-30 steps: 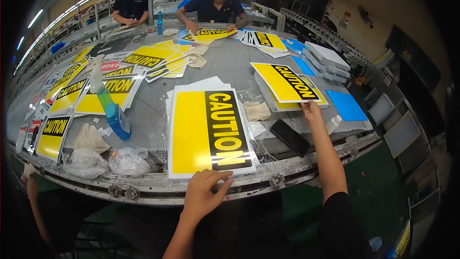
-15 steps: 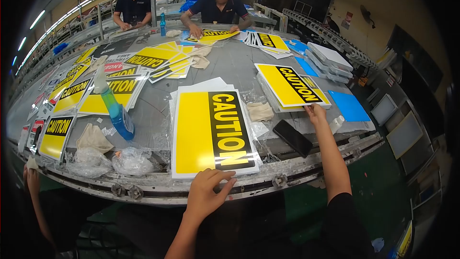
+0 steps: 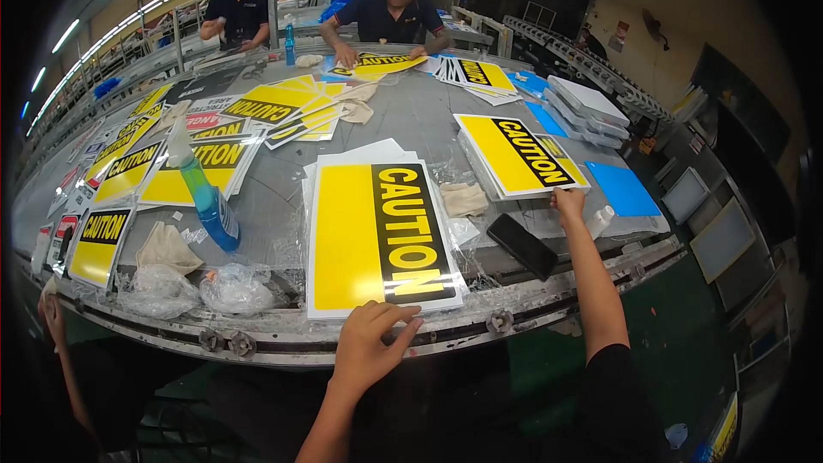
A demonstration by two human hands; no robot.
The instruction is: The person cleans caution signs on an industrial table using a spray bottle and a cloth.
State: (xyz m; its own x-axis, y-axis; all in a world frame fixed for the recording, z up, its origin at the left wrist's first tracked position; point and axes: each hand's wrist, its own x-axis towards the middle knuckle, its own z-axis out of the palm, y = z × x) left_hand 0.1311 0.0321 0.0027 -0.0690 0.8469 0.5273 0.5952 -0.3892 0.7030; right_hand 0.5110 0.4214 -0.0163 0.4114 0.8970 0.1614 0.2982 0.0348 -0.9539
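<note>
A yellow and black CAUTION sign (image 3: 347,236) lies on top of a stack near the front edge of the table. At its lower edge is my left hand (image 3: 375,339), thumb apart from the bent fingers, holding nothing. On the right, another CAUTION sign (image 3: 506,153) tops a second stack. My right hand (image 3: 569,204) pinches the near corner edge of that sign between thumb and fingers. A black phone (image 3: 522,246) and a small white bottle (image 3: 602,221) lie close to my right hand. Between the stacks is a beige cloth (image 3: 464,199).
A blue spray bottle (image 3: 214,210) stands left of the front stack, near crumpled clear plastic (image 3: 237,285). More CAUTION signs (image 3: 279,101) spread across the left and back. Blue sheets (image 3: 626,189) lie at the right. Two people work across the table; another person's hand (image 3: 53,317) is at far left.
My right hand keeps its grip on the sign with barely any movement, and my left hand stays put. Across the table, the person at the left has raised a hand.
</note>
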